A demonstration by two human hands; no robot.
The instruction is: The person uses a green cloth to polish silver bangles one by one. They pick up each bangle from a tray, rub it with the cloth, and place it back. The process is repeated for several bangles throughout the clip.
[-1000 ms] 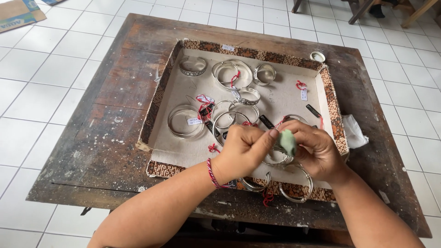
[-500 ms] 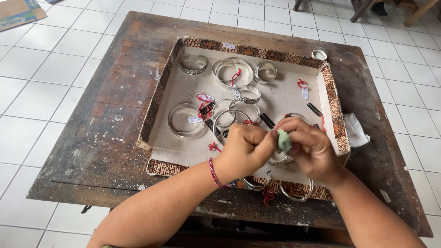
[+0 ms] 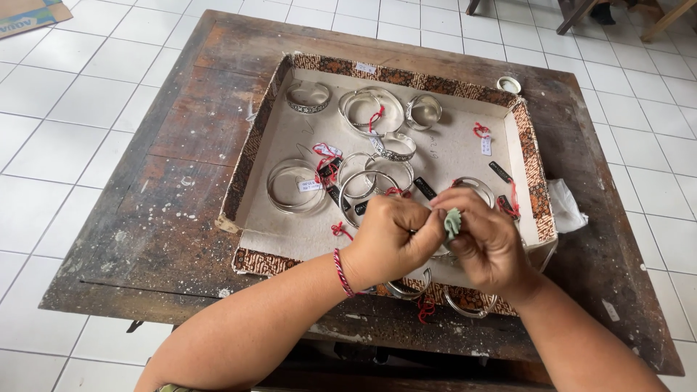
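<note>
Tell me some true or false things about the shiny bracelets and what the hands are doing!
1. The tray sits on a dark wooden table. True.
2. The right hand pinches a small green cloth. True.
3. The tray holds gold rings only. False: it holds silver bangles, some with red strings.
4. The left hand has a red cord bracelet at its wrist. True.
5. The two hands are far apart. False: they meet over the tray's near edge.

Bright, even daylight, soft shadows under the bangles (image 3: pixel 295 187), sharp focus, slight wide-angle bending at edges.
</note>
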